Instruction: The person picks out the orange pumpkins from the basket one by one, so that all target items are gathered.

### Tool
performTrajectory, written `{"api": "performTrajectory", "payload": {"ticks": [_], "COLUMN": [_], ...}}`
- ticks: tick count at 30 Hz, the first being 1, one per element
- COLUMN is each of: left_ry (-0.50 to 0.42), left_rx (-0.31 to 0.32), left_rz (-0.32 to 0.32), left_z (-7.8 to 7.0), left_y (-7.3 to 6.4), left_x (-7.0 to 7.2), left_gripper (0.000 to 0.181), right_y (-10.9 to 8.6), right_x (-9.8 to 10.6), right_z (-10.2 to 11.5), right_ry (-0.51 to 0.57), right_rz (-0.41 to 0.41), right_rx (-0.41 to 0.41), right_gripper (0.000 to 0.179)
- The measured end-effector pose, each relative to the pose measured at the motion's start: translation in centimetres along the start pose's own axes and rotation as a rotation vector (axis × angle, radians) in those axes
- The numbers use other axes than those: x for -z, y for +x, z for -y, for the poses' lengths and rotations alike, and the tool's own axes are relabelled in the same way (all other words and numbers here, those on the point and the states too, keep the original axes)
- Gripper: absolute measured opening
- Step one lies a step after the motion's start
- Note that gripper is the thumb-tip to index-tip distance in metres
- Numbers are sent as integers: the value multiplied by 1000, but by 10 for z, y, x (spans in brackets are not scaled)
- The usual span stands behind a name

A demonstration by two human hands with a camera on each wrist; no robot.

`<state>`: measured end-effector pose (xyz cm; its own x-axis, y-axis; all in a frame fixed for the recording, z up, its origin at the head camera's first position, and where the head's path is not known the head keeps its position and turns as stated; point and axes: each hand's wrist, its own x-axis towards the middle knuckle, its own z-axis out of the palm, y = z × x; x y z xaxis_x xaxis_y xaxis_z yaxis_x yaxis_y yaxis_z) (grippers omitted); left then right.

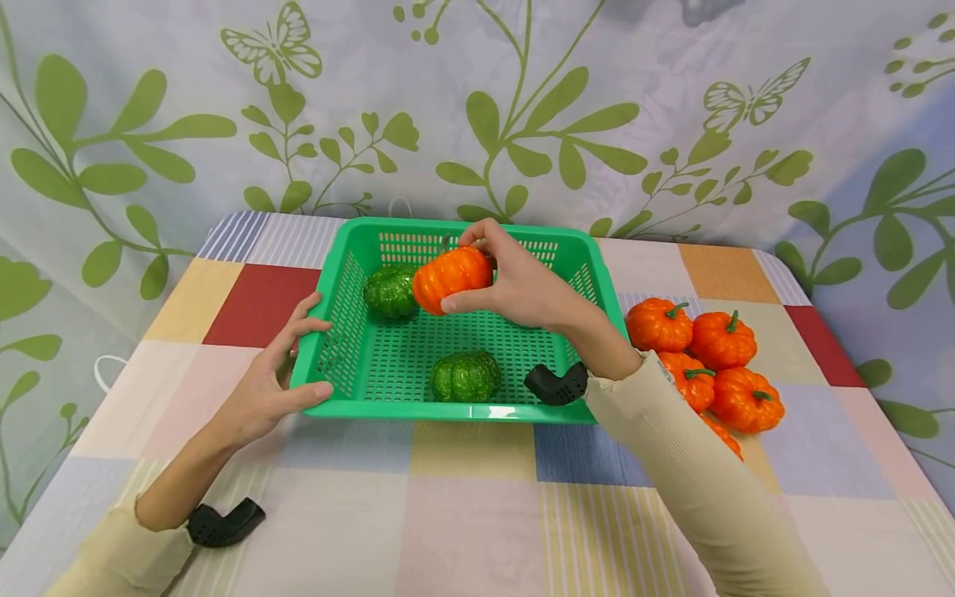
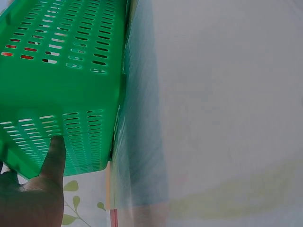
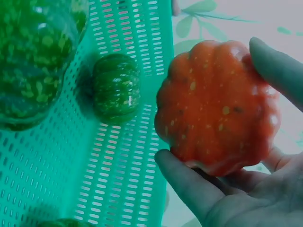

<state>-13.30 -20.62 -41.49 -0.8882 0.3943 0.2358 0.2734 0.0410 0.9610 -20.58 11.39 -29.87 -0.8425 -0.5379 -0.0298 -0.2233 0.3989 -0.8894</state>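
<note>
My right hand (image 1: 522,286) grips a small orange pumpkin (image 1: 451,278) between thumb and fingers, above the green basket (image 1: 466,412). The right wrist view shows the ribbed underside of the pumpkin (image 3: 215,109) within the fingers. Inside the basket, a green pumpkin (image 1: 390,292) sits at the far left and another green pumpkin (image 1: 466,377) near the front wall. A third green pumpkin (image 3: 66,223) just enters the bottom of the right wrist view. My left hand (image 1: 269,381) holds the basket's left side, fingertips over the rim; a digit lies against the slotted wall (image 2: 80,127).
Several orange pumpkins (image 1: 719,340) are clustered on the table right of the basket, partly behind the right sleeve (image 1: 701,473). A patchwork cloth (image 1: 477,514) covers the table. A leaf-patterned curtain (image 1: 418,75) hangs behind its far edge.
</note>
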Motion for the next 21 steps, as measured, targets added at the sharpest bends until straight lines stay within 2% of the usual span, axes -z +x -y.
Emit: {"api": "performTrajectory", "payload": {"ticks": [6,11,17,21], "left_ry": [-4,-15,-18,-17], "left_rx": [-4,-5,-10,-9], "left_rz": [1,5,3,5], "left_z": [0,1,1,1], "left_y": [0,0,0,0], "left_x": [0,0,0,1], "left_gripper": [58,58,59,59], "right_y": [-13,-32,-50,-59], "right_x": [-2,-4,-3,-4], "right_z": [7,11,11,10], "right_ry": [-49,-78,12,78], "right_rz": [26,-9,-104,-134], "right_rx": [35,49,73,93], "right_gripper": [66,63,60,62]}}
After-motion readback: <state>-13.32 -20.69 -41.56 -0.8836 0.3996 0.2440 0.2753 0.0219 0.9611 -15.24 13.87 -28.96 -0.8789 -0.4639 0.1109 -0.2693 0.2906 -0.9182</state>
